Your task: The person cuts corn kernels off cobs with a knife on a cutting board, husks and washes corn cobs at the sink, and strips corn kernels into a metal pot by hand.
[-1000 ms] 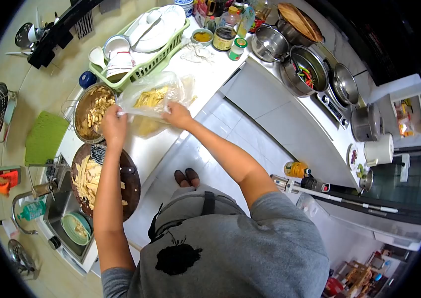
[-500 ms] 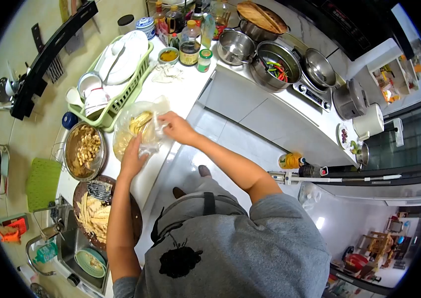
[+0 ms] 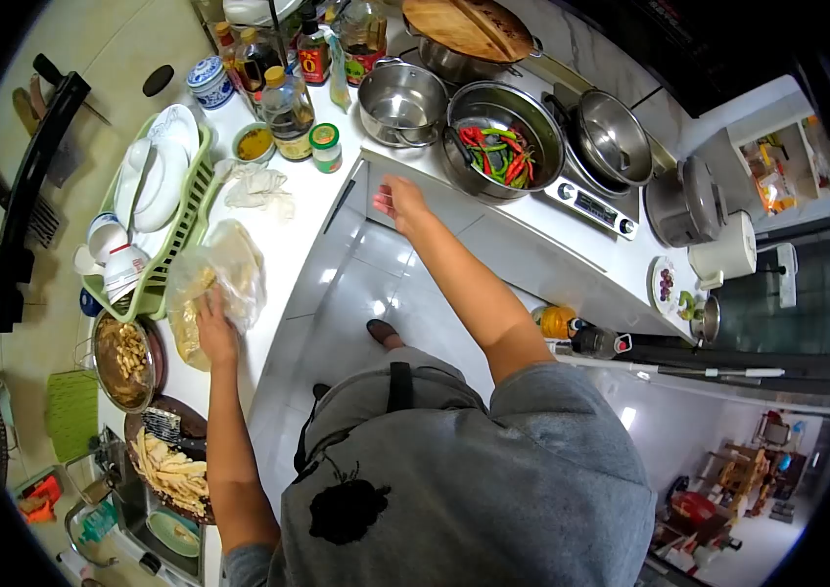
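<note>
My left hand [image 3: 218, 335] lies on a clear plastic bag [image 3: 244, 279] on the white counter, its fingers stretched over the pale yellow food inside. My right hand [image 3: 398, 203] is out in the air above the floor, in front of the cabinet below the stove. Its fingers are loosely bent and apart, with nothing in them. Nearest to it is a deep steel pot [image 3: 503, 142] with red and green chili peppers [image 3: 498, 157] in it.
A green dish rack [image 3: 180, 220] with plates and bowls stands behind the bag. A steel bowl [image 3: 153, 367] and a round board [image 3: 180, 416] with pale strips and a cleaver lie nearer the sink. Bottles [image 3: 288, 112] and an empty steel pot [image 3: 402, 103] stand farther along.
My right hand has let go of the bag and swung right, toward the stove. My left hand has stayed at the bag, its fingers now lying over it. The view has turned right.
</note>
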Tool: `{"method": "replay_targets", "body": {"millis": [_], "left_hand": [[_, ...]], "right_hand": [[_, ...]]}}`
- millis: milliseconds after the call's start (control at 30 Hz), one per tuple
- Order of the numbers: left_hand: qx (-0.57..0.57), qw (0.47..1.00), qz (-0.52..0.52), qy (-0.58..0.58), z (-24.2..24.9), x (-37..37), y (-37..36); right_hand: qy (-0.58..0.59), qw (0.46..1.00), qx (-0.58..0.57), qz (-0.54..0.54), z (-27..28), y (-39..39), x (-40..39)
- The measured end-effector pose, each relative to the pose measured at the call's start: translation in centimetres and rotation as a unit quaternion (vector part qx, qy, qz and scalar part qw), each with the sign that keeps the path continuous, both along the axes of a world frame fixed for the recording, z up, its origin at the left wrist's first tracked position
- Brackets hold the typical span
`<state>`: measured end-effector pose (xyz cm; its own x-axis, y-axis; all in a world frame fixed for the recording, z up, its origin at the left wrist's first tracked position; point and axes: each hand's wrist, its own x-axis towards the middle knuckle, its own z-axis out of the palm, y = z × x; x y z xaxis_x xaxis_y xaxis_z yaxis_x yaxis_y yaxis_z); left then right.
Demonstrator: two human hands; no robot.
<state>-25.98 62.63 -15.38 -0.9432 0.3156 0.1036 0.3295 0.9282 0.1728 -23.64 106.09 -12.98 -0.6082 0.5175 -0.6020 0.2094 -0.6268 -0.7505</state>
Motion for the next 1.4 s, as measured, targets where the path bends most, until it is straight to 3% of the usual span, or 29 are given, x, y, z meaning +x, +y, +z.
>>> {"method": "replay_targets", "body": {"millis": [167,300,400,633,833,967,1033,1133,1267,1400], "left_hand": [[-0.004,0.995,0.082,-0.048,-0.1,-3.5,4.3],[0.064,0.99,0.104,-0.07,0.0,-4.3,6.1],[0.122,0.989,0.055,-0.069,0.6,-3.0,5.6],[0.118,0.989,0.082,0.031,2.9,3.0,4.8],[0.117,0.986,0.113,0.019,3.0,6.4,4.0],[0.142,0.983,0.116,0.014,4.4,7.2,4.0],[0.151,0.982,0.113,0.016,5.3,6.9,4.7],[0.168,0.979,0.111,0.018,6.1,6.9,5.6],[0.171,0.978,0.12,0.006,6.5,7.8,6.5],[0.214,0.966,0.144,0.01,7.2,9.1,6.8]], "right_hand": [[-0.005,0.997,0.005,-0.076,-0.9,3.3,-2.4],[0.006,0.993,0.002,-0.121,-2.0,6.0,-5.0],[0.024,0.989,-0.06,-0.137,-1.7,7.8,-6.7],[0.171,0.931,-0.212,-0.243,-3.7,9.3,-8.7],[0.159,0.928,-0.257,-0.219,-3.2,8.8,-7.7],[0.127,0.958,-0.2,-0.164,-3.7,7.8,-7.5],[0.165,0.958,-0.148,-0.184,-3.8,6.7,-7.6],[0.235,0.929,-0.204,-0.199,-3.4,5.5,-6.6],[0.239,0.917,-0.254,-0.195,-3.8,4.7,-5.1],[0.269,0.918,-0.259,-0.136,-2.7,3.2,-2.4]]}}
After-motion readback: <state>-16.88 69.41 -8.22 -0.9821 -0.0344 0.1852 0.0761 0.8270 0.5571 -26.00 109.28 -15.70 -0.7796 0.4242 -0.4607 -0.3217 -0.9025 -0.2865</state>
